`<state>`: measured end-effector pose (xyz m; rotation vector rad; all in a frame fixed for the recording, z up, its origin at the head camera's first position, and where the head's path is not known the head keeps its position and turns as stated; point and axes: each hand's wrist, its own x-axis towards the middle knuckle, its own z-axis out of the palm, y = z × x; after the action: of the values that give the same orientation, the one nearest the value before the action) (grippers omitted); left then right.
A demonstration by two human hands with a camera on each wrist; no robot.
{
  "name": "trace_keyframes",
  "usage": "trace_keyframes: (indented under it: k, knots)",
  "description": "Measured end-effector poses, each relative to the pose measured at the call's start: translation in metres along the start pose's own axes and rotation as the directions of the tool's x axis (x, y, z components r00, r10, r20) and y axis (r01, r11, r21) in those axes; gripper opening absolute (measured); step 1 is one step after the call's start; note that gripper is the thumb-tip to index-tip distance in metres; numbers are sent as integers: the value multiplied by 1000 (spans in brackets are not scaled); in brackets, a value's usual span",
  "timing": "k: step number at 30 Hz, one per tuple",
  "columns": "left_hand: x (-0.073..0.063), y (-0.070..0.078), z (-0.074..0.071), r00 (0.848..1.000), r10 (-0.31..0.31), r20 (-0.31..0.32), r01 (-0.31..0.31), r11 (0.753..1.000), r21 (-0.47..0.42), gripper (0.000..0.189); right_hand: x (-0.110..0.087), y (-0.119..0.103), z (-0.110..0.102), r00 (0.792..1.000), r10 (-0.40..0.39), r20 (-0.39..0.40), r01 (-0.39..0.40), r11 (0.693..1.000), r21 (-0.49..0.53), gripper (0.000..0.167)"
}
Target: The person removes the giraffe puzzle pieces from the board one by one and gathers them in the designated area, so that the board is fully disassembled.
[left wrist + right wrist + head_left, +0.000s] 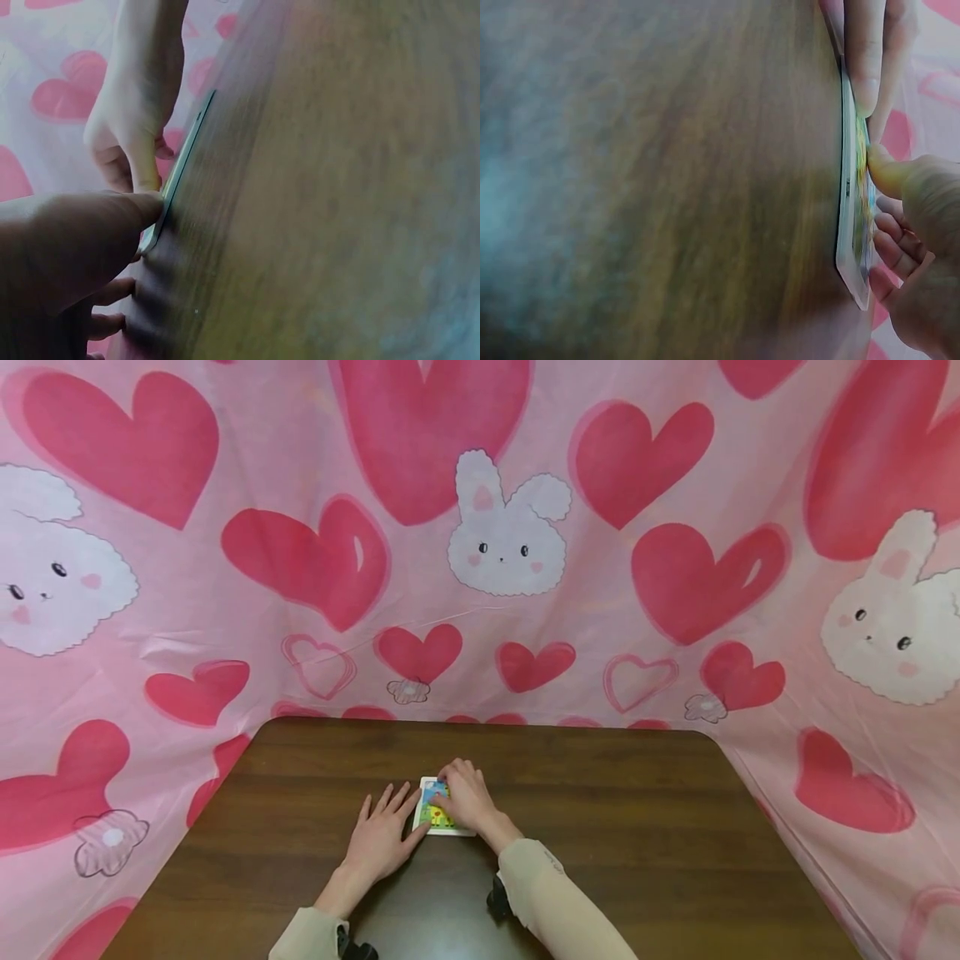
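A small picture puzzle [438, 817] in a white frame lies flat on the table, its picture blue, yellow and green. My left hand [380, 837] rests at its left side with fingers spread on the tabletop. The left thumb [139, 208] presses the near edge. From the right, my right hand [468, 799] reaches over the puzzle and covers its right part. In the right wrist view, the right thumb [885, 171] touches the picture surface, while the other fingers bend toward the board's edge. Whether a loose piece lies between them is hidden.
The dark brown wooden table [637, 827] extends around both hands. A pink cloth [420, 585] with red hearts and white rabbits hangs behind it and along both sides. Dark devices [498, 900] sit at both wrists, by the beige sleeves [558, 893].
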<state>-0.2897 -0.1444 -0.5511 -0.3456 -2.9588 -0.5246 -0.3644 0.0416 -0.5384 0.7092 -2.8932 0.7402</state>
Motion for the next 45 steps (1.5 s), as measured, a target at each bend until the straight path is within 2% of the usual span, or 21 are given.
trace_keyframes:
  k: [8, 14, 20, 24, 27, 33, 39, 45]
  knots:
    - [-1, 0, 2, 1000, -4, 7, 4, 1000, 1, 65, 1, 0, 4, 999, 35, -20, -33, 997, 71, 35]
    - [0, -1, 2, 1000, -7, 3, 7, 1000, -3, 65, 1, 0, 8, 999, 15, -36, -12, 996, 91, 30]
    - [-1, -2, 3, 1000, -9, 3, 9, 1000, -4, 65, -1, -2, 8, 999, 29, -27, -26, 994, 104, 31]
    - [-1, -2, 3, 1000, -11, 0, 11, 1000, -5, 66, -2, -3, 8, 999, 31, -37, -27, 993, 111, 22]
    - [-1, -2, 3, 1000, -12, 2, 12, 1000, -1, 66, -2, -4, 9, 998, 31, -46, -26, 993, 118, 21]
    - [0, -3, 2, 1000, -14, -1, 14, 1000, -5, 66, -2, -4, 10, 997, 25, -71, -22, 998, 54, 29]
    - [1, -3, 2, 1000, -15, 6, 15, 1000, -13, 66, -3, -3, 11, 994, 36, -101, -38, 999, -21, 29]
    - [1, -2, 2, 1000, -19, 8, 19, 1000, -18, 66, -3, 0, 10, 994, 68, -84, -58, 992, 109, 28]
